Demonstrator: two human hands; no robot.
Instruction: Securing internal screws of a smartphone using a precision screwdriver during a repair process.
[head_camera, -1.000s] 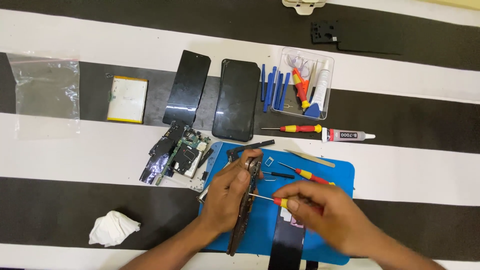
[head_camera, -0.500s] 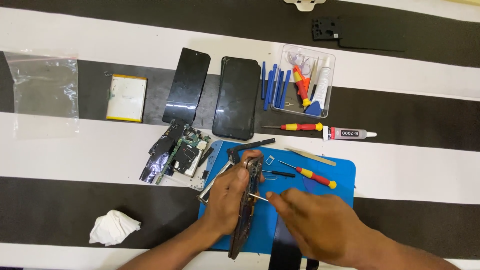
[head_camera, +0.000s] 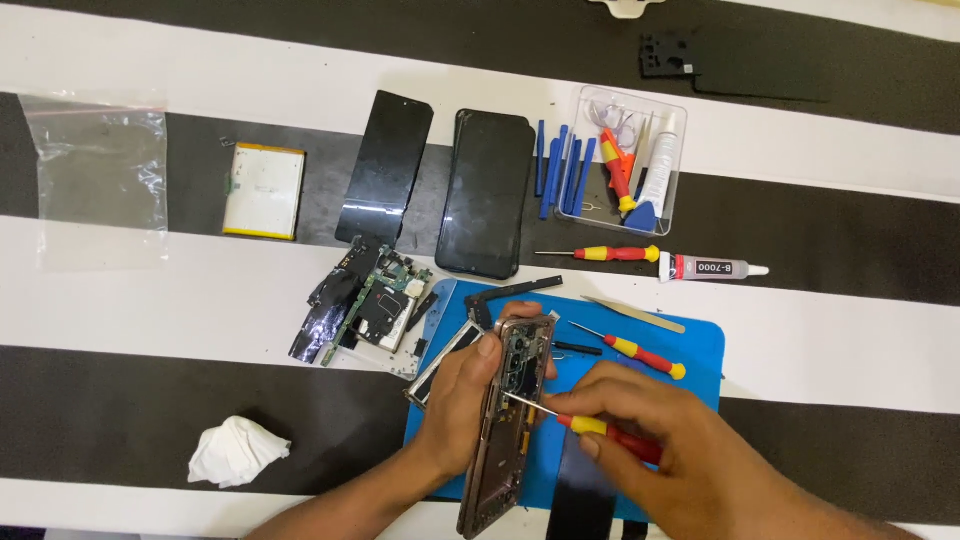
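Over the blue mat (head_camera: 690, 345), hands hold phone frame (head_camera: 512, 420) and screwdriver (head_camera: 590, 428)

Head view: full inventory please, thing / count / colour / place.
phone frame: 1, dark metallic, over the mat, in the left hand
held screwdriver: 1, red-yellow handle, tip on the frame
work mat: 1, blue, bottom centre
loose screwdrivers: 2, red-yellow, one on the mat, one above it
glue tube: 1, clear with red collar, right of upper screwdriver
tool tray: 1, clear, top right
pry tools: several, blue, left of tray
screen panels: 2, black, centre
battery: 1, white-yellow, left
circuit boards: cluster, green-black, left of mat
plastic bag: 1, clear, far left
crumpled tissue: 1, white, bottom left
left hand: grips the frame
right hand: holds the screwdriver
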